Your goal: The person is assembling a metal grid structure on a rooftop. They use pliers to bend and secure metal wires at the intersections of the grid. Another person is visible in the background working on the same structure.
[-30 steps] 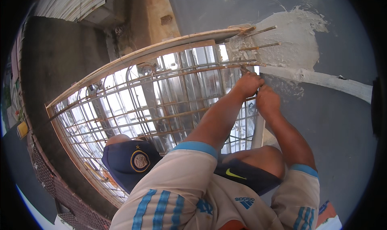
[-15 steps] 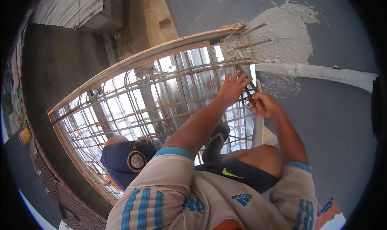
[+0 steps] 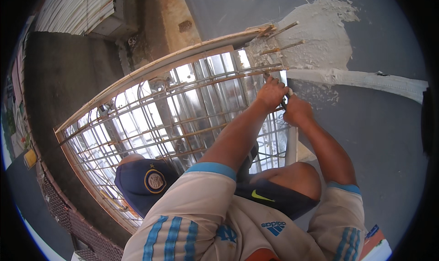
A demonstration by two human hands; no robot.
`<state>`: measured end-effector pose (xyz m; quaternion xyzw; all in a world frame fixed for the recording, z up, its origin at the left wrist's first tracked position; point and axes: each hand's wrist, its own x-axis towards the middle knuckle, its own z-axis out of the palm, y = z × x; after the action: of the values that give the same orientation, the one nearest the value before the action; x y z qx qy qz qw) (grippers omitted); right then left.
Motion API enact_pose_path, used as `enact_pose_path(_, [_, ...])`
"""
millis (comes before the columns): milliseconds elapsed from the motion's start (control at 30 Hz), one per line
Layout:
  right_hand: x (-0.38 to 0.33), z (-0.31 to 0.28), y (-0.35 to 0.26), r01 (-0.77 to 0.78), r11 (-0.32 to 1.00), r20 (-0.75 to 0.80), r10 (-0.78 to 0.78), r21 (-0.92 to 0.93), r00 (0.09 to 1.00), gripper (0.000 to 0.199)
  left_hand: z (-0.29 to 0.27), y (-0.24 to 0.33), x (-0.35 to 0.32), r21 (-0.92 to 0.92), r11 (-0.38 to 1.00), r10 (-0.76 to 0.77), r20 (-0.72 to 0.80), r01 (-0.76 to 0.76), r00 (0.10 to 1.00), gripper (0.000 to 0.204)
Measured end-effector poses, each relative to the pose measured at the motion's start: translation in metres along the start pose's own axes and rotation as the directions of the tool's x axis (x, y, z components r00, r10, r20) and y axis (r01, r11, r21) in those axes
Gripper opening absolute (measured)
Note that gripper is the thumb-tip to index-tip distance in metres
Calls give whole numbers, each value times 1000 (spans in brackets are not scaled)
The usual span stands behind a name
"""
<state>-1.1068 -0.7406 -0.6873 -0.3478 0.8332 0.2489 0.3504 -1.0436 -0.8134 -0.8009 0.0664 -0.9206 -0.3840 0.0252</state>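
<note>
My right hand (image 3: 298,111) is closed around the dark handles of a pair of pincers (image 3: 285,103). Just above and to the left, my left hand (image 3: 272,93) has its fingers wrapped round the upper part of the same tool. Its head meets the upper steel bars (image 3: 224,79) of a rebar grid near their right end. My hands cover most of the pincers, so the jaws and any tie wire cannot be made out.
Shiny metal sheeting (image 3: 208,106) lies beneath the grid, edged by a wooden formwork board (image 3: 151,65). Bar ends (image 3: 286,29) jut out at the upper right, beside rough mortar (image 3: 315,37). Grey slab (image 3: 366,137) extends right. A dark wall (image 3: 68,60) stands left.
My left hand has gone from spread fingers to a closed grip on the pincers. My right hand has risen slightly, and the two hands are closer together.
</note>
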Motion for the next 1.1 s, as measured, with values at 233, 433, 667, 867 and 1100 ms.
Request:
enact_pose_path(233, [21, 35, 38, -334, 211, 392, -383, 919, 836, 20, 3, 5, -25, -79, 996, -54, -197, 39, 979, 47])
enact_pose_path(433, [11, 44, 33, -333, 76, 338, -330, 940, 881, 41, -3, -6, -17, -134, 987, 81, -46, -87, 996, 29])
enact_pose_path(667, [29, 23, 32, 88, 617, 158, -332, 782, 930, 50, -7, -8, -2, -24, 1000, 22, 148, -18, 989, 32])
enact_pose_path(867, [37, 61, 46, -527, -229, 234, -704, 818, 670, 45, -2, 0, -38, -502, 736, -578, -115, 454, 808, 44])
enact_pose_path(1100, [16, 79, 1, -345, -141, 253, -440, 928, 861, 49, 11, -3, -33, -855, -161, -636, 472, 494, 610, 46])
